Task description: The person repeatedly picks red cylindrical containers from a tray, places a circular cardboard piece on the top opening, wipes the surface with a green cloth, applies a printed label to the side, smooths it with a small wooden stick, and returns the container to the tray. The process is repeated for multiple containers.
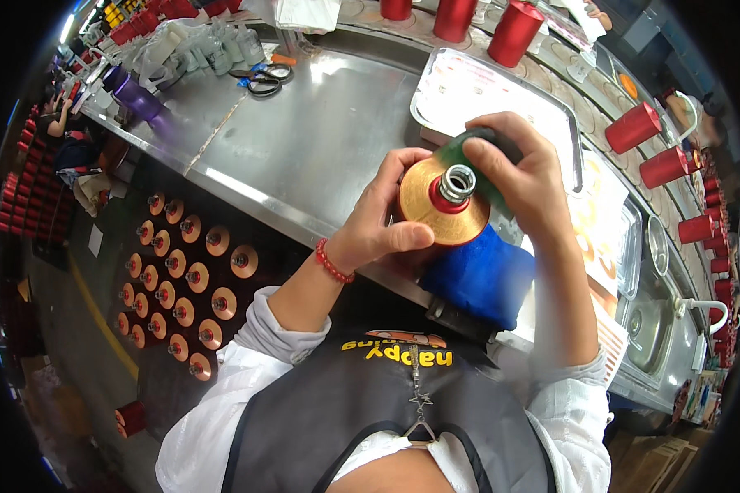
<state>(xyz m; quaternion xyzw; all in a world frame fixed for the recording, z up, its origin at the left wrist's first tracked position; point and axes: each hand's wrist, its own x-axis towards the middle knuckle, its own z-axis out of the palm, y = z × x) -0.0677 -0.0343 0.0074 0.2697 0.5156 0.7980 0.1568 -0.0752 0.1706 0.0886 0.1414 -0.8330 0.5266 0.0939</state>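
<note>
Shows a purple tumbler (133,94) at 10 o'clock on the steel bench (329,148), with rows of gold-shouldered bottles (185,312) between 8 and 9 o'clock. Has scissors (267,78) lying at 11 o'clock. Reaches in from between 7 and 8 o'clock with the left forearm, sleeve pushed back, beaded red bracelet (335,263) at the wrist. Bends the left hand (378,218) round the left side of a red-and-gold bottle (423,205), clamping it: thumb on the gold rim near 7 o'clock, fingers curled behind, partly hidden. Carries yellow lettering on the dark apron (345,394) at 6 o'clock, upside down from here. Holds that bottle just toward 2 o'clock from the centre. Aims its open silver neck up at the camera, leaning slightly toward 1 o'clock, long axis mostly along the line of sight. Brings the right hand (522,168) in from 4 o'clock, wrist bent inward, thumb and fingers clamped on a green pad (459,148) overlapping the rim from 12 to 3 o'clock. Shows a blue cloth (485,283) at 4 o'clock, a white tray (501,103) at 1, other red bottles (633,127) at 2 and a sink (651,333) between 3 and 4.
</note>
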